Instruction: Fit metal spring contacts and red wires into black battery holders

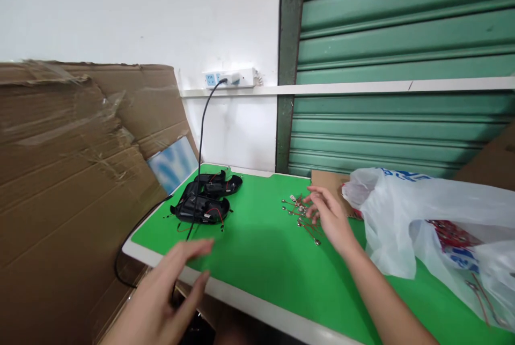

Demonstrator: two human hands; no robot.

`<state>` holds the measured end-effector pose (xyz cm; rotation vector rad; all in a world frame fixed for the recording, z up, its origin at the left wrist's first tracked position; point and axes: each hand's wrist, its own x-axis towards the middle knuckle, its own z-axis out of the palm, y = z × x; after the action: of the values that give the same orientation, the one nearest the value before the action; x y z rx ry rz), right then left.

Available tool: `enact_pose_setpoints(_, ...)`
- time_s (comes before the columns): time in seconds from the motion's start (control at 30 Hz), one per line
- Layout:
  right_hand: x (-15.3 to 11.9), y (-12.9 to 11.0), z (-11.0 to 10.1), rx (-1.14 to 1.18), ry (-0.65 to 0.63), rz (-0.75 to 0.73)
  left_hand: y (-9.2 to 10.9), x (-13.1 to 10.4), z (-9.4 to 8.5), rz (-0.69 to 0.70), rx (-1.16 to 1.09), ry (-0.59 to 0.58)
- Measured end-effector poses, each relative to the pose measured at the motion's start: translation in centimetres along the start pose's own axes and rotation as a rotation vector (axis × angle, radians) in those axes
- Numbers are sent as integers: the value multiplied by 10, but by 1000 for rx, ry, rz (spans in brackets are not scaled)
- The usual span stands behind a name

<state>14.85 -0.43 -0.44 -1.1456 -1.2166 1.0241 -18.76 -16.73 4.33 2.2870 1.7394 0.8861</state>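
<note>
My left hand (pixel 171 286) hovers over the table's front edge, thumb and fingers apart with nothing between them. Toward the right, my right hand (pixel 328 216) is over a small pile of wired metal parts (pixel 300 208); its fingers are bent and spread, and no held part can be made out. Several black plastic shells (pixel 201 203) with thin red wires lie in a group at the back left of the green tabletop (pixel 257 259).
White plastic bags (pixel 394 216) with red parts inside cover the right side, near a cardboard box (pixel 330 181). A black cable (pixel 204 119) hangs from a wall socket strip (pixel 231 78) across the shells. Large cardboard (pixel 72 189) stands left.
</note>
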Motion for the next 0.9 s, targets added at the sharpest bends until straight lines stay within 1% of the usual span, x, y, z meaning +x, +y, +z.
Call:
enact_pose_setpoints(0.03, 1, 0, -1, 6, 7, 2, -3, 22, -3, 49, 67, 50)
enact_pose_setpoints(0.07, 1, 0, -2, 13, 15, 2, -7, 43, -5, 116, 129, 65)
enact_pose_setpoints(0.13, 2, 0, -3, 22, 26, -4, -16, 81, -9, 207, 260, 4)
enact_pose_setpoints(0.17, 2, 0, -3, 24, 27, -6, -22, 96, -9, 229, 321, -69)
enact_pose_setpoints(0.2, 1, 0, -3, 25, 27, -7, -27, 108, -9, 219, 360, -154)
enact_pose_setpoints(0.27, 0, -1, -3, 22, 25, -9, -38, 125, -6, 180, 401, -288)
enact_pose_setpoints(0.3, 0, -2, -2, 19, 23, -12, -42, 130, -4, 163, 410, -331)
enact_pose_setpoints(0.37, -1, -4, -1, 12, 20, -17, -48, 137, -1, 155, 428, -382)
enact_pose_setpoints(0.47, -2, -6, 0, 6, 16, -5, -53, 142, 2, 175, 458, -409)
enact_pose_setpoints(0.57, -2, -6, 2, 1, 19, -3, -50, 146, 1, 199, 441, -354)
enact_pose_setpoints(0.63, -2, -5, 2, -2, 17, -10, -42, 148, -1, 201, 419, -289)
enact_pose_setpoints(0.77, -3, -3, 3, 2, 9, 0, -15, 153, -3, 176, 373, -133)
enact_pose_setpoints(0.83, -3, -3, 3, 6, 1, 22, 2, 157, -1, 168, 323, -28)
enact_pose_setpoints(0.9, -3, -2, 3, 9, -12, 47, 18, 164, 4, 125, 276, 73)
